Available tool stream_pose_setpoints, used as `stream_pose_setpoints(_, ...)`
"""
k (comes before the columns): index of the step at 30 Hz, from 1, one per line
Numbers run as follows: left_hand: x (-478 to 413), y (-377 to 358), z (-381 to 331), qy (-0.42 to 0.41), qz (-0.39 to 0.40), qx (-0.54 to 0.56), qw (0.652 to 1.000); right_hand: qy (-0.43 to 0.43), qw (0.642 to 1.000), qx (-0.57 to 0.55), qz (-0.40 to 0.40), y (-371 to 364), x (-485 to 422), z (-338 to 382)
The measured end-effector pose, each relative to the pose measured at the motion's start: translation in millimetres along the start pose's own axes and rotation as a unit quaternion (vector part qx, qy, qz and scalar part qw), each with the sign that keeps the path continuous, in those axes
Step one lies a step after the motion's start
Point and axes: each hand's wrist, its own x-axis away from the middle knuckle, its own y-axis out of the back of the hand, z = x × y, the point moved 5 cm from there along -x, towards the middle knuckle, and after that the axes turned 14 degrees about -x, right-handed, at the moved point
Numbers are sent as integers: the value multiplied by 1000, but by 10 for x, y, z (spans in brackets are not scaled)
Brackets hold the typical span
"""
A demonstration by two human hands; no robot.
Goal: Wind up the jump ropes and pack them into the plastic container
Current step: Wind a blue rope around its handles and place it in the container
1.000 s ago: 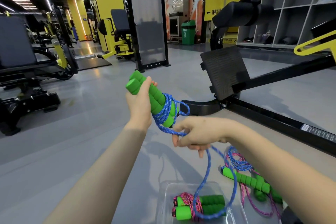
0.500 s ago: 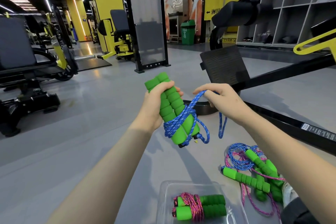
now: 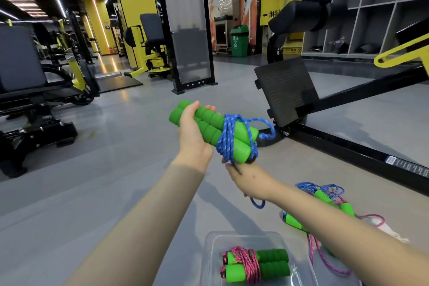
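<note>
the left hand (image 3: 192, 133) grips two ribbed green foam handles (image 3: 210, 126) side by side above the grey gym floor (image 3: 116, 146), mid-view. a blue braided cord (image 3: 228, 137) is wound around their far ends. at five o'clock of that bundle the right hand (image 3: 249, 181) is closed on the cord's tail, a short loop hanging beneath. at six o'clock sits a clear plastic container (image 3: 210, 253) holding a pink-corded rope with green handles (image 3: 255, 264). at four o'clock a loose tangle of blue and pink ropes (image 3: 325, 195) lies on the floor.
</note>
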Motion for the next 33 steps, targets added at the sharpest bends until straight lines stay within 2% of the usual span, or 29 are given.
stream_pose_setpoints(4, -124, 264, -85, -52, -100, -28, 993, 4, 997, 20, 69, -220, -23, 104)
stream_pose_setpoints(7, -95, 355, -145, -80, -142, -25, 986, 2, 995, 58, 76, -208, -50, 222)
stream_pose_setpoints(12, -79, 334, -271, -133, -150, -67, 977, 59, 982, 148, 100, 2, -29, 463)
stream_pose_setpoints(14, -80, 336, -308, -151, -136, -71, 977, 88, 981, 148, 95, 169, -22, 555)
stream_pose_setpoints(16, -87, 354, -328, -165, -125, -84, 975, 81, 992, 53, 77, 343, -27, 602)
stream_pose_setpoints(18, -102, 369, -321, -153, -116, -88, 977, 48, 993, -97, 45, 482, -45, 601)
stream_pose_setpoints(20, -125, 346, -291, -119, -89, -69, 986, 13, 966, -256, 43, 568, -47, 560)
stream_pose_setpoints(22, -150, 309, -283, -101, -54, -60, 992, -16, 929, -364, 64, 627, -46, 522)
stream_pose_setpoints(25, -165, 258, -272, -90, -22, -62, 994, -22, 902, -430, 41, 728, -68, 450)
stream_pose_setpoints(27, -169, 220, -245, -85, -13, -64, 994, 7, 892, -451, 14, 764, -90, 436)
stream_pose_setpoints(30, -168, 163, -216, -84, -15, -66, 994, 53, 872, -486, 22, 749, -107, 471)
stream_pose_setpoints(32, -163, 146, -202, -85, -24, -64, 994, 83, 874, -478, 41, 743, -82, 523)
stream_pose_setpoints(33, -159, 153, -193, -87, -38, -63, 994, 93, 889, -447, 48, 740, -54, 565)
